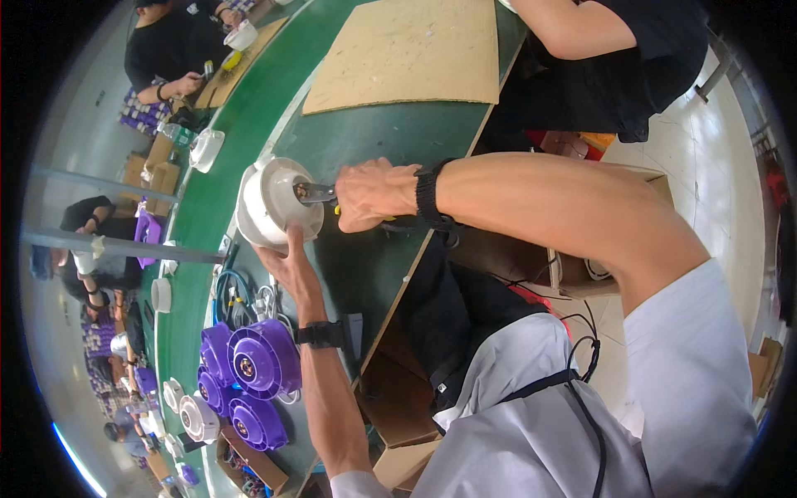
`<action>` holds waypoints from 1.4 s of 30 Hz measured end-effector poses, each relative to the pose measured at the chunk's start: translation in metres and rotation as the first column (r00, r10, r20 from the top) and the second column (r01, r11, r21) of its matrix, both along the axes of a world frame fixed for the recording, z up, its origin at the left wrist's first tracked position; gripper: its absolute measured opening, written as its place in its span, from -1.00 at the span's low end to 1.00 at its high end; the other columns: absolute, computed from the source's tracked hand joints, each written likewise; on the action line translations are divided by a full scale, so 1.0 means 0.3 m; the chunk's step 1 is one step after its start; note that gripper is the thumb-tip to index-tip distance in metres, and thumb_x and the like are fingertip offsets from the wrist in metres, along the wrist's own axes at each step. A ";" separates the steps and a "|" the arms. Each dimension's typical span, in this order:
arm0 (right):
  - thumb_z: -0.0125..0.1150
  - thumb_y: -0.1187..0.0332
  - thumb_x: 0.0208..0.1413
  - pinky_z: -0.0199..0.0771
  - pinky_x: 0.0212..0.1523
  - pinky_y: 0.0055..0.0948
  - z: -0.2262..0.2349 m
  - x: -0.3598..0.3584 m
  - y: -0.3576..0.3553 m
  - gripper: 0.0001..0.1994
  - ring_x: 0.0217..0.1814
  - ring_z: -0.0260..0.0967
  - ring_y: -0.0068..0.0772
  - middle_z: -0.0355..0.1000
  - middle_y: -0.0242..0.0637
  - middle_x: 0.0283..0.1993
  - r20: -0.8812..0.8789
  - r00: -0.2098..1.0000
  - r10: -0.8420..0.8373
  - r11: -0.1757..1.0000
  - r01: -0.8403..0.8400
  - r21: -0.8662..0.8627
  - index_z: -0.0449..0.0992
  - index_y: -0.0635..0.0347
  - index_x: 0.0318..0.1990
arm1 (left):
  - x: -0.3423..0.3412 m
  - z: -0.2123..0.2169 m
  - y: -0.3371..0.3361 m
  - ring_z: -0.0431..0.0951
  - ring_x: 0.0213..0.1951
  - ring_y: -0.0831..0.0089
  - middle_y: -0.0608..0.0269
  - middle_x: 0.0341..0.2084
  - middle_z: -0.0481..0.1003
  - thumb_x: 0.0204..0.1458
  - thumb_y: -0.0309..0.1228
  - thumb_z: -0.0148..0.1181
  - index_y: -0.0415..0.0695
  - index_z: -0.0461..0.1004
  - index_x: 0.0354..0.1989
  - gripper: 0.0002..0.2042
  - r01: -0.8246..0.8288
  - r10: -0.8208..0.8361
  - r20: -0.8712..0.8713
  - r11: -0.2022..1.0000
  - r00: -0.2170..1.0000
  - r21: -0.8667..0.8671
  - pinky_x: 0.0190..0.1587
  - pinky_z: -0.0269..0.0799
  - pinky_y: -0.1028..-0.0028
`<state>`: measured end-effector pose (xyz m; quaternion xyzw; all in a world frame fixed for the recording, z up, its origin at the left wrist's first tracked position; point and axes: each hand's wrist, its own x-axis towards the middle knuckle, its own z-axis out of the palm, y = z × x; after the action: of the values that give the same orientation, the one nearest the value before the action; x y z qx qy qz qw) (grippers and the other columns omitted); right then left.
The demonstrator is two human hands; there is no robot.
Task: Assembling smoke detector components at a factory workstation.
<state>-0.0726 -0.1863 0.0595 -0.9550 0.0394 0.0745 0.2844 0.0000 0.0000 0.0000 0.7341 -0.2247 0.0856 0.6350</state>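
My left hand [292, 270] grips a white round plastic housing [264, 203] from its near side, thumb on the rim and the other fingers partly hidden beneath. The housing is tilted, with its open face toward my right. My right hand [374, 195] is closed around pliers [317, 193] with dark jaws; a bit of yellow shows at the grip. The jaws reach into the middle of the housing, at a small copper-coloured part [300, 191]. Whether they clamp it I cannot tell.
Several purple round housings [264, 358] lie stacked left of my left forearm, beside coiled cables [267, 305] and an open box of small parts [256, 466]. A cardboard sheet [407, 58] covers the far bench. White housings [206, 151] sit on the green belt [195, 224]; co-workers [170, 50] stand beyond.
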 end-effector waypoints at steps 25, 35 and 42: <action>0.04 0.34 -0.27 0.50 -0.29 -0.07 -0.044 0.021 -0.037 -0.70 -0.31 0.50 0.23 0.47 0.23 -0.41 0.087 0.995 0.052 0.989 -0.063 0.135 0.50 0.51 -0.51 | 0.068 0.105 -0.044 0.46 -0.10 0.45 0.11 -0.09 0.47 0.12 -0.24 0.20 -0.34 0.33 0.10 -0.52 0.012 -0.006 -0.047 0.990 0.999 0.139 -0.04 0.38 0.46; 0.05 0.34 -0.30 0.52 -0.25 -0.06 -0.034 0.005 -0.044 -0.66 -0.27 0.51 0.23 0.49 0.23 -0.38 0.137 0.989 0.049 0.994 -0.062 0.094 0.53 0.53 -0.46 | 0.094 0.157 -0.051 0.47 -0.13 0.45 0.15 -0.11 0.49 0.11 -0.21 0.20 -0.32 0.34 0.12 -0.50 0.048 -0.037 -0.044 0.962 0.998 0.268 -0.07 0.39 0.45; 0.03 0.23 -0.19 0.47 -0.17 -0.10 0.028 0.030 -0.034 -0.56 -0.16 0.49 0.17 0.50 0.23 -0.24 0.036 0.999 0.027 0.960 -0.036 0.276 0.57 0.48 -0.28 | 0.085 0.104 -0.012 0.47 -0.07 0.42 0.11 -0.01 0.44 0.15 -0.32 0.16 -0.30 0.27 0.19 -0.52 0.040 -0.038 -0.137 0.999 0.990 0.015 -0.01 0.39 0.43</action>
<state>-0.0637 -0.1966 0.0678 -0.9074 0.0089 0.0684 0.4146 0.0254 -0.0035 0.0311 0.7393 -0.1957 0.0204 0.6439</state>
